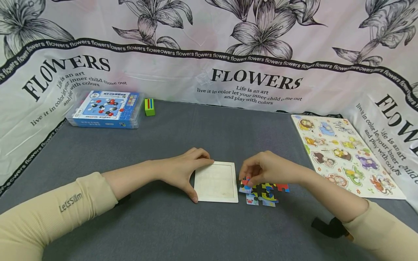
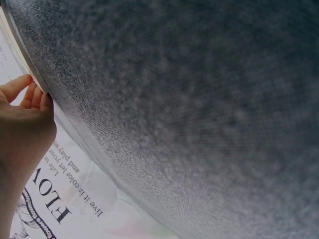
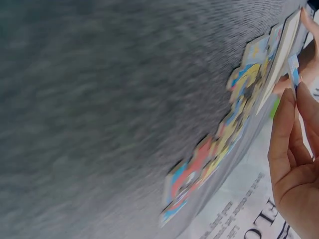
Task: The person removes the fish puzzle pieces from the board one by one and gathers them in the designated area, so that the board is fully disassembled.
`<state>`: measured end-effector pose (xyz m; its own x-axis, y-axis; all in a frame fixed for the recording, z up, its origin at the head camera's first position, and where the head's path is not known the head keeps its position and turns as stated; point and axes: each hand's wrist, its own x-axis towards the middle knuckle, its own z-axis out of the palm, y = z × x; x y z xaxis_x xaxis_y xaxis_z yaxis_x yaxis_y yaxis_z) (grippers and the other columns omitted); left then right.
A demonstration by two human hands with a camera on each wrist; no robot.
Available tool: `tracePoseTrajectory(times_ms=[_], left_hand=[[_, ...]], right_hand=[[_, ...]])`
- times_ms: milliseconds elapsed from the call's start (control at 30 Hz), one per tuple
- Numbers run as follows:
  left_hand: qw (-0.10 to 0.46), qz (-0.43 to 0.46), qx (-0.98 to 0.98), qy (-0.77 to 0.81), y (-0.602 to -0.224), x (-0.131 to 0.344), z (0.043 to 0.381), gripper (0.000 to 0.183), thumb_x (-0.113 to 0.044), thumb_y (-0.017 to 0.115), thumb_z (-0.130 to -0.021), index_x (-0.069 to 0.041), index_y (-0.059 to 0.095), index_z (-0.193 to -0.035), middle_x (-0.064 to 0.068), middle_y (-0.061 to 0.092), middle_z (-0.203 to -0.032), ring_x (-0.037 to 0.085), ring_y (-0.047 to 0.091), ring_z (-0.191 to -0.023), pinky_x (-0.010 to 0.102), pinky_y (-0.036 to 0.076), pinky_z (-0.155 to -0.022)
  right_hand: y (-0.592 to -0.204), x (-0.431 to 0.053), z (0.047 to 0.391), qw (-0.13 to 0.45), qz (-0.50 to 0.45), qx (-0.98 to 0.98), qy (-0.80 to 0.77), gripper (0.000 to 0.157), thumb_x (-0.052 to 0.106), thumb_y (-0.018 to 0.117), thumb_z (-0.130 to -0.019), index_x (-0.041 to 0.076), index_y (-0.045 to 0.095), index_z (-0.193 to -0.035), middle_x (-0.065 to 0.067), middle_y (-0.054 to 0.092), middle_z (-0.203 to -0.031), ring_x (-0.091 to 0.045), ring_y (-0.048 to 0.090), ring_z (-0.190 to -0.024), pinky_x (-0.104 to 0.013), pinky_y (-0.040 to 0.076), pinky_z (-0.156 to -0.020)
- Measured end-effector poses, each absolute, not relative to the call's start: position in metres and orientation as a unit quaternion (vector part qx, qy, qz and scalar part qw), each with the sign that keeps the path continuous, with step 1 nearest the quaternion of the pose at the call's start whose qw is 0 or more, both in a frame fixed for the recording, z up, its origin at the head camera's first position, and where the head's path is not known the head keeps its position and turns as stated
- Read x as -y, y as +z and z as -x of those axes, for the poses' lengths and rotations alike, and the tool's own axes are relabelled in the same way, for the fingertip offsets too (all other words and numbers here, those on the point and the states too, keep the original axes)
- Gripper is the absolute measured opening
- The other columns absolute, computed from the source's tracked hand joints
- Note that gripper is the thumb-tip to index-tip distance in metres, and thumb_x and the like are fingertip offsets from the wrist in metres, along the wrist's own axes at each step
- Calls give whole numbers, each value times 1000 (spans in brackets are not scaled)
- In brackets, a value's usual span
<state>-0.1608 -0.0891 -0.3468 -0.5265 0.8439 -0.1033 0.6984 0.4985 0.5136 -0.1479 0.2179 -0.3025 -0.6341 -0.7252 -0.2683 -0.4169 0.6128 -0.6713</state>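
A square wooden puzzle tray (image 1: 217,184) with a thin raised rim lies flat on the grey table, its inside bare. My left hand (image 1: 183,170) grips it at the left side, thumb by the lower left edge and fingers at the top edge. To the tray's right, my right hand (image 1: 271,168) pinches a colourful jigsaw piece (image 3: 294,72) between thumb and fingers, raised above the table in the right wrist view. Under and beside that hand lie several jigsaw pieces (image 1: 269,199) in blue, yellow and red, close together and partly hidden by the fingers.
A flat board with cartoon animals (image 1: 343,154) lies at the right. At the back left stand a clear plastic box with a blue molecule-model label (image 1: 106,108) and a small green block (image 1: 149,107) with coloured stripes. A flower-printed cloth (image 1: 183,72) hangs behind the table.
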Motion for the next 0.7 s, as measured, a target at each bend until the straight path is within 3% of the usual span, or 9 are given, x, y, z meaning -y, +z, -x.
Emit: tracePoseTrajectory(times_ms=[367, 700], left_hand=[[177, -453, -848, 211, -347, 88, 160, 109, -57, 87, -64, -13, 37, -151, 0, 36, -143, 15, 33, -127, 34, 39, -106], [182, -451, -848, 209, -346, 89, 161, 110, -57, 86, -65, -12, 36, -152, 1, 35, -144, 16, 33, -129, 36, 39, -107]], right_hand=[[-302, -258, 142, 270, 311, -862, -297, 7, 18, 72, -90, 23, 73, -95, 3, 73, -83, -16, 64, -61, -28, 53, -57], [-301, -293, 141, 286, 303, -856, -307, 6, 21, 71, -90, 19, 73, -96, 3, 73, -94, -8, 66, -74, -28, 56, -65]])
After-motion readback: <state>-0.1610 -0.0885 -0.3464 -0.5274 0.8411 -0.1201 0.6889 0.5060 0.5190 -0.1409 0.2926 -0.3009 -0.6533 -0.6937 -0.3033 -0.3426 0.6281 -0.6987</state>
